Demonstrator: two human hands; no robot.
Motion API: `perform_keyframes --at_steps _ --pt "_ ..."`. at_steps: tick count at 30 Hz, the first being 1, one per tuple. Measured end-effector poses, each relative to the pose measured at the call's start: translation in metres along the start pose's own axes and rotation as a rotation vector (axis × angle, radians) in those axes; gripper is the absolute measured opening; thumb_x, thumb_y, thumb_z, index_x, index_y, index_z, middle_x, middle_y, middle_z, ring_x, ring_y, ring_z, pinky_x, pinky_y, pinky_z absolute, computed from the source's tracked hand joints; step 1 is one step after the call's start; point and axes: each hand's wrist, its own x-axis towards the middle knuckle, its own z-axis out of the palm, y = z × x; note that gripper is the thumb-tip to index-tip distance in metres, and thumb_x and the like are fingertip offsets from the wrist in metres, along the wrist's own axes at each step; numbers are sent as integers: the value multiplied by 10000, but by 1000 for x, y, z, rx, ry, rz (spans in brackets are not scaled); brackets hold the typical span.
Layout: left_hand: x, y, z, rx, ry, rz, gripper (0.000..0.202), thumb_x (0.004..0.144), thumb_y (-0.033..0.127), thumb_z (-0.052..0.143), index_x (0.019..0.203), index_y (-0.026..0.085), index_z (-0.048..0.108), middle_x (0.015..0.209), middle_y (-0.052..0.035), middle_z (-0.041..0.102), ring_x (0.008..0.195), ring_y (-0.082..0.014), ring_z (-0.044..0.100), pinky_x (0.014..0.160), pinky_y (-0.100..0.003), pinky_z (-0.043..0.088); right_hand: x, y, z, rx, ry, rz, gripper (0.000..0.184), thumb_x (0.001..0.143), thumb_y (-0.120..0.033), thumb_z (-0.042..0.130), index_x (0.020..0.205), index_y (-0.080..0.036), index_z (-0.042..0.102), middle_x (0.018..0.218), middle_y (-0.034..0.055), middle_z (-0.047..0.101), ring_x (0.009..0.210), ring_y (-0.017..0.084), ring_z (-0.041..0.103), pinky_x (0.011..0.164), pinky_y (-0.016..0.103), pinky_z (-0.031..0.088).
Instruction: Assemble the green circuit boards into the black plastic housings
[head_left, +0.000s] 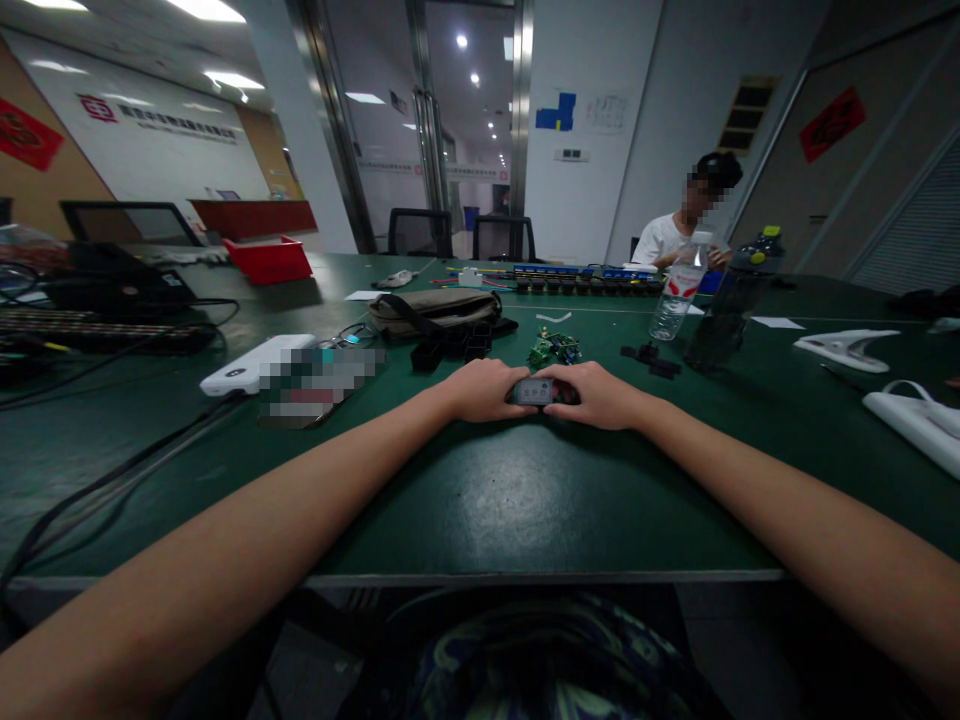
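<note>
Remote log: I see left hand (pixel 484 390) and right hand (pixel 598 397) clamped on box (pixel 535 391), likely a two-handed handling step; next move calls for steady grip.

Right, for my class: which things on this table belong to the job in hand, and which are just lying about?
In the job:
small grey part, held between the left hand and right hand
green circuit boards, probably, just beyond the hands
black plastic pieces, possibly

Lying about, it seems:
brownish bag
clear bottle
dark bottle
</note>
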Motion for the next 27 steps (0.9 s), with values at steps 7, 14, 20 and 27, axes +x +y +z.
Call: perform_keyframes --at_steps 7,14,20,27 --pt "0 1 -1 3 -2 -6 509 905 589 503 1199 192 623 953 -114 747 873 -293 716 714 -333 495 0 0 0 1 4 6 422 842 -306 695 1237 -171 630 913 50 704 750 165 612 726 270 431" --pt "0 0 1 3 1 -3 508 903 587 502 1199 192 623 957 -114 749 869 -293 716 712 -336 496 0 0 0 -3 -7 3 432 850 -305 683 1249 -151 625 932 66 704 779 176 622 743 280 435" --pt "0 1 0 0 0 -5 499 901 582 509 1189 191 627 949 -112 751 869 -287 717 716 -332 498 0 1 1 13 9 5 428 837 -307 698 1235 -165 633 902 50 699 744 167 608 721 273 425" --pt "0 1 -1 2 -5 -10 485 901 579 517 1181 199 628 951 -108 752 869 -288 719 711 -329 498 0 0 0 -10 -3 5 426 849 -303 685 1246 -160 626 916 55 700 760 168 610 731 274 427"
